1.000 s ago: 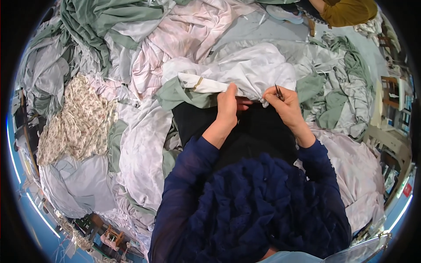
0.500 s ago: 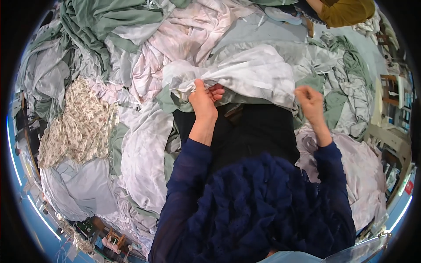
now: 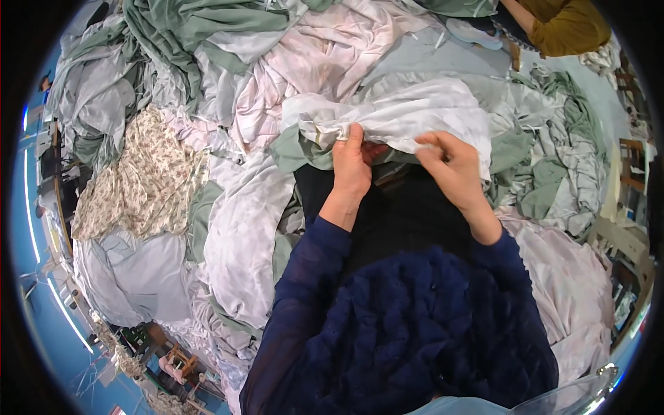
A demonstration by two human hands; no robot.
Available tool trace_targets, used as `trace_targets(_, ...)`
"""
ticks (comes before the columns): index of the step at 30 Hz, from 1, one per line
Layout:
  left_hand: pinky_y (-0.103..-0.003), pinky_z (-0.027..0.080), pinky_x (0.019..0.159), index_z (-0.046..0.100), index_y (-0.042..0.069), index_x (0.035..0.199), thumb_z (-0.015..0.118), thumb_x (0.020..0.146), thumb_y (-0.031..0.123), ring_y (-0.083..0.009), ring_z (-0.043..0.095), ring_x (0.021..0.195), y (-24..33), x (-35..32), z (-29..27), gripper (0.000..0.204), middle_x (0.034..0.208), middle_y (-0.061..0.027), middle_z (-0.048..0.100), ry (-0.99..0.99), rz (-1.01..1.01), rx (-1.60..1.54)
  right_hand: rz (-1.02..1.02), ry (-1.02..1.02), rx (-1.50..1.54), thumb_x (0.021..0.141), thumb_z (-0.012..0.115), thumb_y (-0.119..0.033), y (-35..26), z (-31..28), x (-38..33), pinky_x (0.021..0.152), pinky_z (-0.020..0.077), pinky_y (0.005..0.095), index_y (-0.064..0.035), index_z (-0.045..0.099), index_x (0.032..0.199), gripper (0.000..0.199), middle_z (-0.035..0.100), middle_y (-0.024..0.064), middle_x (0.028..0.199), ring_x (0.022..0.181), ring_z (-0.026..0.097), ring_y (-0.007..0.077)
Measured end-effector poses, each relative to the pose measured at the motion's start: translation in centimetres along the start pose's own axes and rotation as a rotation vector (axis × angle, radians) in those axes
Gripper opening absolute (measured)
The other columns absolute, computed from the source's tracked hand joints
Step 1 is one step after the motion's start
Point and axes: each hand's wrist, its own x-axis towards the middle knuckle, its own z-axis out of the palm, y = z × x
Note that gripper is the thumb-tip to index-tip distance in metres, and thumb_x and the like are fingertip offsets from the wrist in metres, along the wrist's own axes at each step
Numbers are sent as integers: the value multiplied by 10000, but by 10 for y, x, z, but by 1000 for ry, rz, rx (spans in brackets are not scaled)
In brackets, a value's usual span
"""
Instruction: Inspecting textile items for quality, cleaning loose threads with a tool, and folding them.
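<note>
Centre frame, just above the middle: a crumpled white garment [image 3: 408,114], gathered along its lower hem and lying atop a deep heap of cloth. Left hand [image 3: 351,164] pinched shut on the hem, thumb pressed over a rolled seam; right hand [image 3: 453,166] closed on the same edge just beside it, fingertips [image 3: 423,146] nipping the fabric. No tool visible in either hand. Below the hands, a black cloth [image 3: 401,207] spread across the lap, and dark blue sleeves [image 3: 304,277] entering from the lower edge.

Step in hand, by the look of it: working along the hem seam by feel, both grips close together on one short stretch. Next move likely to need a steady hold from the left while the right shifts farther along the edge, keeping the thin fabric taut without tearing it.

Around the garment: a sage-green cloth [image 3: 294,149] tucked under its left end, a pale pink sheet [image 3: 318,62] above, a small-flowered cream cloth [image 3: 142,183] at middle left, more grey-green folds [image 3: 553,187] at right. Upper right corner: another person's mustard-yellow sleeve [image 3: 570,28], well apart from the work.
</note>
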Motion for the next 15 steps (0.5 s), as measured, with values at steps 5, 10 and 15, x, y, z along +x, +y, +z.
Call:
trace_targets(5, -323, 549, 690, 590, 62, 1119, 529, 999, 336, -161, 655, 886, -2, -7, 7, 305, 1030, -37, 671, -6, 42, -12, 8, -41, -162, 792, 734, -126, 19, 31, 21, 510, 373, 251, -20, 678, 989, 230, 513, -5, 585, 530, 455, 72)
trace_targets(10, -334, 538, 704, 591, 57, 1115, 541, 994, 316, -168, 654, 906, -3, -10, 4, 290, 1065, -51, 671, -17, 18, -54, -167, 75, -298, 776, 746, -153, 27, 46, 17, 548, 466, 324, -45, 676, 999, 257, 625, 99, 651, 572, 613, 202)
trace_targets(15, -309, 548, 679, 605, 60, 1097, 547, 987, 220, -150, 652, 849, -7, -12, 10, 202, 1016, -42, 668, 46, -19, 57, -380, 94, -388, 807, 705, -75, 38, 48, 15, 594, 492, 311, -31, 686, 897, 102, 665, 118, 734, 646, 651, 200)
